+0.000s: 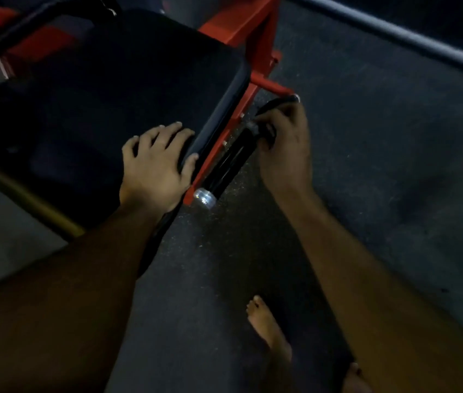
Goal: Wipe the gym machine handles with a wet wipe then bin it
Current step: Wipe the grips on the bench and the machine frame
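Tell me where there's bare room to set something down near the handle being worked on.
Bare floor lies right of the right hand, out to the grey rail. The seat pad is free beyond the left hand. It is crowded between pad edge, red frame and black handle.

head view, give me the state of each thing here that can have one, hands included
left hand: open, flat on the black padded seat, fingers spread
right hand: curled round the upper end of the black handle grip; wipe not visible
black padded seat: lies flat, bearing the left hand
black handle grip: fixed along the red steel frame, chrome end cap bare
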### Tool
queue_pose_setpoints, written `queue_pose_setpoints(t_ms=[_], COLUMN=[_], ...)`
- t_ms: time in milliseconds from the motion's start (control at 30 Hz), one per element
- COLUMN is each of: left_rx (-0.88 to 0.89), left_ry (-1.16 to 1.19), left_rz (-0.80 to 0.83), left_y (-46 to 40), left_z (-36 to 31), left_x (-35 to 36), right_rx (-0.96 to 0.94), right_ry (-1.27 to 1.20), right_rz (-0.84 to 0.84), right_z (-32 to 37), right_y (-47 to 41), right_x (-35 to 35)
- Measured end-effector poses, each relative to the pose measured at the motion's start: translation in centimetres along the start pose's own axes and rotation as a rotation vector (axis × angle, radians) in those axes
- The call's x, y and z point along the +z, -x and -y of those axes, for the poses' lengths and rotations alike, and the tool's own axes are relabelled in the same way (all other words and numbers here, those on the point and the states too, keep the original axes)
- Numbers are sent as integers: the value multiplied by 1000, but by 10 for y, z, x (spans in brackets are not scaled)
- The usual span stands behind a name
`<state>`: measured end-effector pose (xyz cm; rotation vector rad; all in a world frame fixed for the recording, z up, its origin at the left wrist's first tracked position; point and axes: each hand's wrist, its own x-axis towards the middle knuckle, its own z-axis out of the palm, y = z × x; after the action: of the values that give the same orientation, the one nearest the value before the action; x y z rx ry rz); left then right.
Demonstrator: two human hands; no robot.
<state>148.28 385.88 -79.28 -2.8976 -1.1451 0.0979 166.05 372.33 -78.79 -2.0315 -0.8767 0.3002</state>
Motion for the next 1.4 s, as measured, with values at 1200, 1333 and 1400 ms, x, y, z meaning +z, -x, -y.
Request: queue_pose_setpoints(t_ms=[1200,1333,1400], left_rx=[23,18,15], left_ry=[18,6,13], left_rz=[-24,-11,-8], left_y=[1,0,0], left_z=[0,-1,-2], left_x=[0,0,-1], right_rx=[700,637,579], right_ry=[-676,-678,-652], right_rz=[-411,-274,-165], right_z=[-13,-6,-3], right_y=[-3,25,45], right_x=[35,33,29])
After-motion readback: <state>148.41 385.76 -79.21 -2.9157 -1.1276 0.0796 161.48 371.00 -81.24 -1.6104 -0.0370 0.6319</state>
